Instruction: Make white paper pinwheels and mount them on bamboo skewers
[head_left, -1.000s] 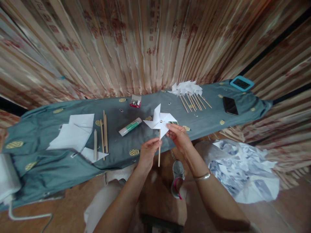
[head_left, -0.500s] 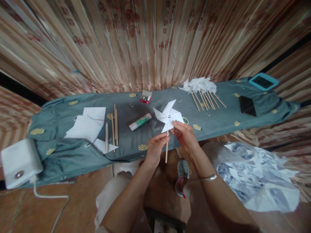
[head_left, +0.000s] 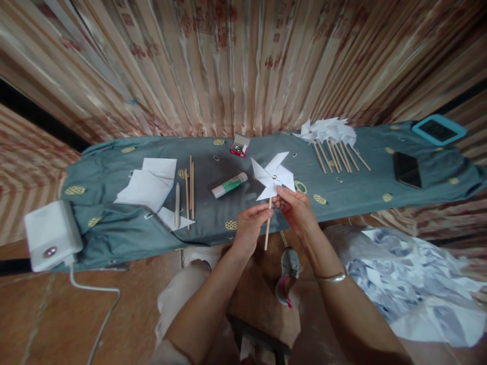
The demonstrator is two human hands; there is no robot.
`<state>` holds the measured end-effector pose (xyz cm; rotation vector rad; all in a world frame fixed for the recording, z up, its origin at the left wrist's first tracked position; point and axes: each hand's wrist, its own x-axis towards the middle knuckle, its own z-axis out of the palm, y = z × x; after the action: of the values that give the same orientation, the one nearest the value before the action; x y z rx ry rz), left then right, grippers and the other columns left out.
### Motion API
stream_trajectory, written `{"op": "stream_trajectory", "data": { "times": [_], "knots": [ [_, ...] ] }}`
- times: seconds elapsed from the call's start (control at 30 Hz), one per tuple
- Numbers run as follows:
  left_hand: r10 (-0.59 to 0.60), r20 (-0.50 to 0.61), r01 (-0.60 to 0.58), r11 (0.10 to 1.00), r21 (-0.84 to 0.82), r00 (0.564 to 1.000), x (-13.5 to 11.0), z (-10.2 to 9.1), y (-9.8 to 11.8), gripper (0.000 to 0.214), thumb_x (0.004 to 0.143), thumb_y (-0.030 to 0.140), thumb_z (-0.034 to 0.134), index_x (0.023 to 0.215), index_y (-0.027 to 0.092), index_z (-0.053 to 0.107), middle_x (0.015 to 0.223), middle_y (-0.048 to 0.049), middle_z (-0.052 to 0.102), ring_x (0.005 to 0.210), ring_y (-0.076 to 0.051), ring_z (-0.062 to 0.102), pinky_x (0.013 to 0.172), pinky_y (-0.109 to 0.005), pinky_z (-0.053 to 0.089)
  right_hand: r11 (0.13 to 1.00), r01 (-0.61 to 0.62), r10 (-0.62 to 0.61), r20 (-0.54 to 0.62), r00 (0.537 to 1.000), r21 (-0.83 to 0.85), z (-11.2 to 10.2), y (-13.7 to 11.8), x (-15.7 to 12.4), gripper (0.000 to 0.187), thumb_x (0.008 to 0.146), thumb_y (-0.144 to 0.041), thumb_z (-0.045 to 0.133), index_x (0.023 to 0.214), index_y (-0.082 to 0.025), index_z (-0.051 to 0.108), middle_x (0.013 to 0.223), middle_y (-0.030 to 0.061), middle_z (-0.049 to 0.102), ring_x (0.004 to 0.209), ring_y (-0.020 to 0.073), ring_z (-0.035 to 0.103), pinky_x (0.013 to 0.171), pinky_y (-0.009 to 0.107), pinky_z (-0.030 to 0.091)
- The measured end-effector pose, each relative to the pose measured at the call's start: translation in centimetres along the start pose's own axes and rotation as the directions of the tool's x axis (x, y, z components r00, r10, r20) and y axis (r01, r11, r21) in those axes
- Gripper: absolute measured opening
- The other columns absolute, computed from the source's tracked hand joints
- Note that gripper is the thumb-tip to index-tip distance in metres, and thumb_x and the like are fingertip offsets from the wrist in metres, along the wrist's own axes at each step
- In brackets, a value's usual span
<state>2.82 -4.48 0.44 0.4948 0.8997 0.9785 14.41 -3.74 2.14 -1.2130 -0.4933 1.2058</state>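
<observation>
A white paper pinwheel (head_left: 274, 176) with a shiny pin at its centre is held up over the near edge of the table. My left hand (head_left: 251, 225) pinches its wooden stick (head_left: 267, 233) just below the blades. At the lower right blade, my right hand (head_left: 297, 208) is closed with thumb and fingers on the paper, near the top of the stick. Behind the pinwheel lie a glue stick (head_left: 230, 185) and a small open red box of pins (head_left: 239, 146). A pale green ring (head_left: 301, 187), perhaps a scissors handle, shows partly beside my right hand.
On the cloth-covered table (head_left: 213, 223) lie paper sheets (head_left: 146, 185), loose sticks (head_left: 192, 190), several pinwheels (head_left: 333, 133), a dark phone (head_left: 407, 170) and a blue-framed device (head_left: 439, 130). A white box (head_left: 53, 235) with a cable stands left. Paper scraps (head_left: 411, 284) fill a bag at right.
The view has shifted, so the table and its things sit further right in the picture. Both hands keep their hold on the pinwheel, whose blades are turned slightly.
</observation>
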Motion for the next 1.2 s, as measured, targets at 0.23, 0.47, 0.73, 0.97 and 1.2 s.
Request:
{"op": "stream_trajectory", "data": {
  "times": [0.23,0.47,0.73,0.97,1.2],
  "knots": [
    [-0.002,0.001,0.002,1.000,-0.012,1.000,0.02,-0.10,-0.02,0.022,0.049,0.024,0.084,0.069,0.018,0.077,0.063,0.0003,0.069,0.061,-0.010,0.057,0.071,-0.026,0.045,1.000,-0.001,0.001,-0.003,1.000,-0.009,0.34,-0.06,-0.10,0.032,0.047,-0.041,0.090,0.057,-0.017,0.070,0.050,-0.0020,0.065,0.044,0.0030,0.050,0.046,0.015,0.040],
    [0.003,0.006,-0.003,1.000,0.010,1.000,0.04,-0.18,-0.04,0.023,0.050,0.025,0.084,0.070,0.018,0.078,0.065,-0.0003,0.070,0.061,-0.010,0.057,0.070,-0.028,0.045,0.999,-0.005,0.005,-0.003,1.000,-0.039,0.67,-0.15,-0.23,0.033,0.048,-0.042,0.089,0.056,-0.017,0.069,0.050,-0.0023,0.063,0.044,0.0032,0.047,0.046,0.017,0.038],
    [0.002,0.021,-0.002,1.000,0.005,1.000,0.01,-0.39,-0.01,0.022,0.051,0.026,0.084,0.071,0.019,0.077,0.066,-0.0007,0.071,0.063,-0.012,0.059,0.075,-0.029,0.047,0.998,0.002,-0.001,0.014,1.000,-0.063,0.65,-0.07,-0.33,0.034,0.048,-0.045,0.089,0.055,-0.019,0.069,0.050,-0.0027,0.062,0.046,0.0043,0.045,0.047,0.019,0.037],
    [0.007,0.010,-0.007,1.000,0.001,1.000,0.08,-0.42,0.11,0.021,0.051,0.024,0.083,0.070,0.018,0.077,0.067,-0.0007,0.072,0.062,-0.010,0.058,0.069,-0.025,0.045,0.997,0.013,-0.010,0.033,0.999,-0.083,0.56,0.05,-0.22,0.036,0.050,-0.049,0.088,0.052,-0.019,0.068,0.051,-0.0021,0.062,0.046,0.0046,0.043,0.048,0.020,0.035],
    [0.010,0.010,-0.010,1.000,0.018,1.000,0.03,-0.21,0.41,0.022,0.051,0.025,0.084,0.070,0.019,0.077,0.066,-0.0009,0.072,0.061,-0.010,0.058,0.069,-0.025,0.045,0.994,0.024,-0.018,0.060,0.998,-0.104,0.06,0.15,-0.23,0.032,0.056,-0.048,0.085,0.057,-0.020,0.070,0.054,-0.0018,0.064,0.049,0.0058,0.044,0.050,0.022,0.035]
  ]
}}
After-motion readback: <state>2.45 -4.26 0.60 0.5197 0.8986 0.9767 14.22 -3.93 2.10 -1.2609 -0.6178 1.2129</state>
